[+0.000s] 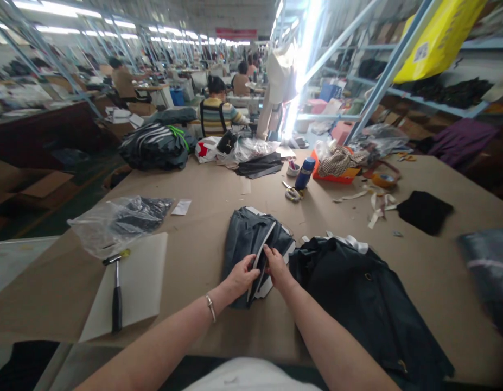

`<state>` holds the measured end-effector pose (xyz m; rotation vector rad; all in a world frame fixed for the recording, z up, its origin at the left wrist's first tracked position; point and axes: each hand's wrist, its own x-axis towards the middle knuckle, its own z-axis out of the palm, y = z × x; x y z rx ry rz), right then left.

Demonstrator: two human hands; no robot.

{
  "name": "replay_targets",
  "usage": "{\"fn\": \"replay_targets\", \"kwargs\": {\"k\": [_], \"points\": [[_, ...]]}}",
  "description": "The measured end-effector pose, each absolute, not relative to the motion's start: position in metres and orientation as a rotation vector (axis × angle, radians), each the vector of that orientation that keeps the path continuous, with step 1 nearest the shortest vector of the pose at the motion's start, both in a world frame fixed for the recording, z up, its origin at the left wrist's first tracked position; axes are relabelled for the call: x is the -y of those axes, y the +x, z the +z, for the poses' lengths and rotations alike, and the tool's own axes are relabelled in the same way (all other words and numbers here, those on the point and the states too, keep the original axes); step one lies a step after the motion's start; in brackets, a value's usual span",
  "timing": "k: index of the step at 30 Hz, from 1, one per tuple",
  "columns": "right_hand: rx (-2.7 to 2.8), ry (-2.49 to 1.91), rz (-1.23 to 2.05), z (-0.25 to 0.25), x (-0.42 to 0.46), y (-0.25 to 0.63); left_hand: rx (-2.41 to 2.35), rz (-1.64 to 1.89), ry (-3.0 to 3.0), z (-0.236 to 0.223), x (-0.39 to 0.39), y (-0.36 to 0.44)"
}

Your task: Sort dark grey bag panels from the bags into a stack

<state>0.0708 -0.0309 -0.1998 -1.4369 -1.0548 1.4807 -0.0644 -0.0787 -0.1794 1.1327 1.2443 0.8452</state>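
Observation:
A stack of dark grey fabric pieces [240, 233] with white edging lies on the brown-covered table in front of me. My left hand [243, 274] pinches the white-edged side of one piece between thumb and fingers; a metal bracelet circles that wrist. Close beside it, my right hand [277, 266] is closed on the same stack near the white edge, its fingertips partly hidden by the cloth. White layers stick out from under the stack on its right. Just right of my right hand spreads a larger dark garment [352, 293] with small metal fittings.
To the left, a hammer [117, 298] rests on a white board [147, 271] near a clear plastic bag [100, 225]. Farther back are scissors [292, 194], a blue flask [305, 174] and an orange box [336, 175]. A black cloth piece [424, 212] lies right. People sit at machines beyond.

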Motion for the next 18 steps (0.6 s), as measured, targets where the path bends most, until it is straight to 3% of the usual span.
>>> {"fn": "replay_targets", "kwargs": {"k": [7,13,18], "points": [[1.344,-1.318,1.439,-0.171,0.055,0.042,-1.224,1.009,0.847,-0.169,0.097,-0.087],[1.515,-1.252,1.431,-0.145,0.060,0.040,-1.312,1.035,0.425,-0.124,0.092,-0.106],[1.345,-1.330,1.477,-0.144,0.036,0.088,-0.624,0.702,0.562,-0.069,0.138,-0.095]]}}
